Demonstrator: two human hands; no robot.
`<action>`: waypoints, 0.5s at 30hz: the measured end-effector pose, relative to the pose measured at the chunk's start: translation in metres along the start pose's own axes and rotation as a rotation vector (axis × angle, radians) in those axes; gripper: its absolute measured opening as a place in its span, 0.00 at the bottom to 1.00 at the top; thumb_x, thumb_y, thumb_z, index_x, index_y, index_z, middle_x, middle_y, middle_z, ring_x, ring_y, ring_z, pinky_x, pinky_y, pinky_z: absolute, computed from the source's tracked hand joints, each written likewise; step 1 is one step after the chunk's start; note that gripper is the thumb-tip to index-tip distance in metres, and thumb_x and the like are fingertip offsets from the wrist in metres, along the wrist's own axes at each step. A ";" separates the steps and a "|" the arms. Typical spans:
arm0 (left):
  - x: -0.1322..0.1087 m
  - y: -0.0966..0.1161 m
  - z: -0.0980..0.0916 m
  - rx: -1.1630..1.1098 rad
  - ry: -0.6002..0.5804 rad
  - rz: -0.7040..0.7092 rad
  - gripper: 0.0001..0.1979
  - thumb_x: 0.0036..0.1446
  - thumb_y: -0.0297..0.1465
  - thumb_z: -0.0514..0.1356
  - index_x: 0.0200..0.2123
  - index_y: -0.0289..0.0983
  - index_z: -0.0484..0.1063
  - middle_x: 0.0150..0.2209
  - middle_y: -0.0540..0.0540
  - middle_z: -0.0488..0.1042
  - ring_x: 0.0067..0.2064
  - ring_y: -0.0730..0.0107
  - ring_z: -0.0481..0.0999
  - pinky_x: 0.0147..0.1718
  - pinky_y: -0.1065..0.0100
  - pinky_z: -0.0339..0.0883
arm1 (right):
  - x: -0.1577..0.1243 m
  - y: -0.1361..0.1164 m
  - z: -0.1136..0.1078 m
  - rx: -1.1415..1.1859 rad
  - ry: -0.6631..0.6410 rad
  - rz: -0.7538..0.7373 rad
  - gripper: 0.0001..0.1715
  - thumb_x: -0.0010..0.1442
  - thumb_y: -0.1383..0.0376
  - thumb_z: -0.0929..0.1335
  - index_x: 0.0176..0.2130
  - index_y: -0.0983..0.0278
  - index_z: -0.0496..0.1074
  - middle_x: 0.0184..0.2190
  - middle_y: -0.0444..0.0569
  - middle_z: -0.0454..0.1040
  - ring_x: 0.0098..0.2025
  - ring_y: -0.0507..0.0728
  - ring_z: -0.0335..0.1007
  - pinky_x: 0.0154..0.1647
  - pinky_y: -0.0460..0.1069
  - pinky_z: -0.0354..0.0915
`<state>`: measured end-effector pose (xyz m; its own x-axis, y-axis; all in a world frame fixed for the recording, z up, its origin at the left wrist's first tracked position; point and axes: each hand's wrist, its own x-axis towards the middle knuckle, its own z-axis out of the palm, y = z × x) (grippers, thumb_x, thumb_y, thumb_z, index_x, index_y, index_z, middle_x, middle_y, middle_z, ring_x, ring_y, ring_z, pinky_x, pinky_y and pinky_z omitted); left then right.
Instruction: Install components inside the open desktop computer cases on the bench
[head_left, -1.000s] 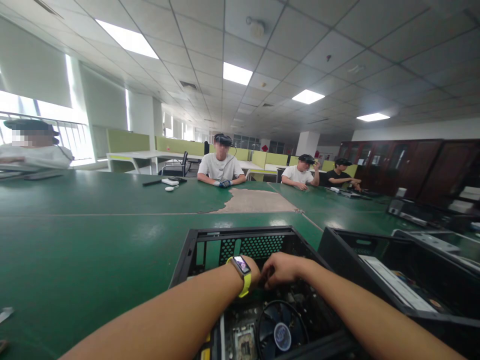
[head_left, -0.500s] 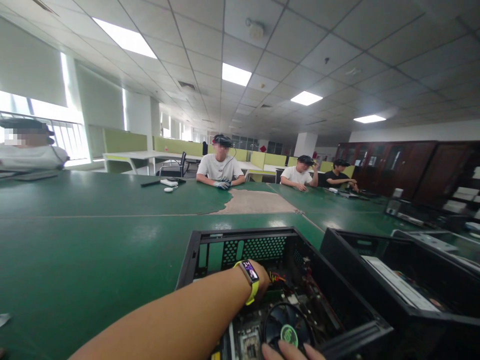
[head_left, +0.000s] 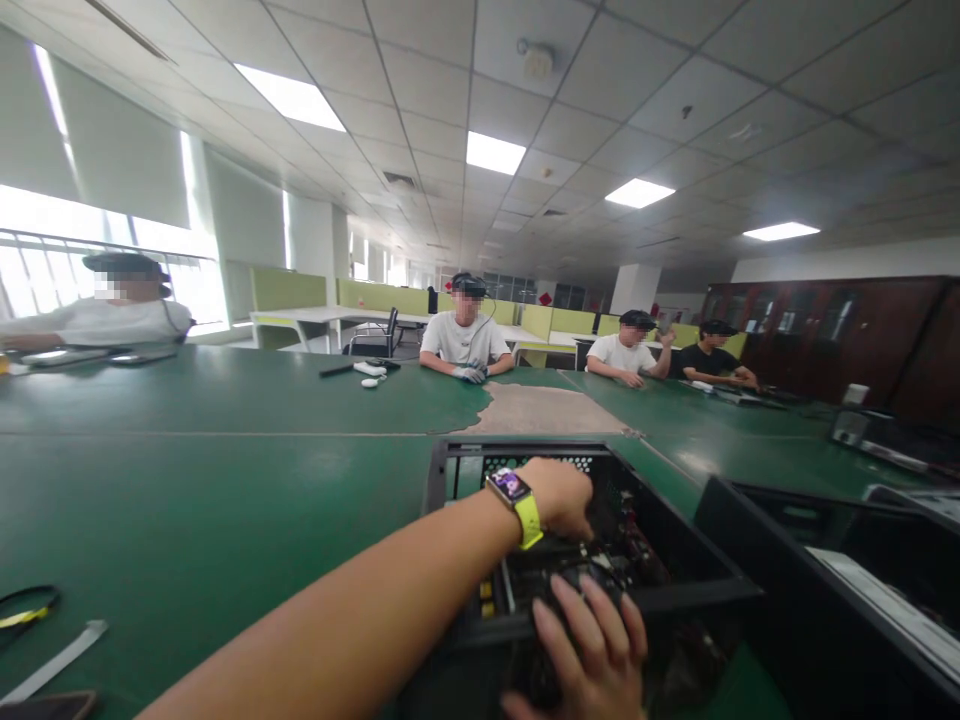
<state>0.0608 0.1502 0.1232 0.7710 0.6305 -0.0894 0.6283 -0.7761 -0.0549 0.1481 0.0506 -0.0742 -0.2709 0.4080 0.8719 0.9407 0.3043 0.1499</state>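
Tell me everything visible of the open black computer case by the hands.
Over the green table, the computer case is black, apparently metal, open on top, with a perforated far wall. Small yellow parts show inside; the rest is dim. The left hand reaches in; the right hand overlaps its near edge, contact unclear.

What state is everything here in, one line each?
Near case: open.
Left hand: inside the near case, grip hidden.
Right hand: spread at its near edge.
Right-hand case: open.
Watch: screen lit.
Tabletop: green, with one bare patch.
Ceiling lights: on.
Window blinds: partly lowered.
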 end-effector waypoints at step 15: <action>0.006 -0.105 0.135 -0.756 0.682 -0.611 0.17 0.49 0.39 0.52 0.14 0.37 0.54 0.16 0.55 0.50 0.22 0.76 0.54 0.22 0.70 0.45 | 0.138 0.026 0.069 0.011 -1.118 0.268 0.40 0.51 0.46 0.64 0.59 0.58 0.57 0.62 0.52 0.54 0.65 0.68 0.40 0.62 0.68 0.39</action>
<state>-0.0148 0.2335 -0.0062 0.0745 0.9484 0.3082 0.6372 -0.2830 0.7169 0.1215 0.1738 0.0177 -0.0972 0.9949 -0.0266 0.9951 0.0976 0.0131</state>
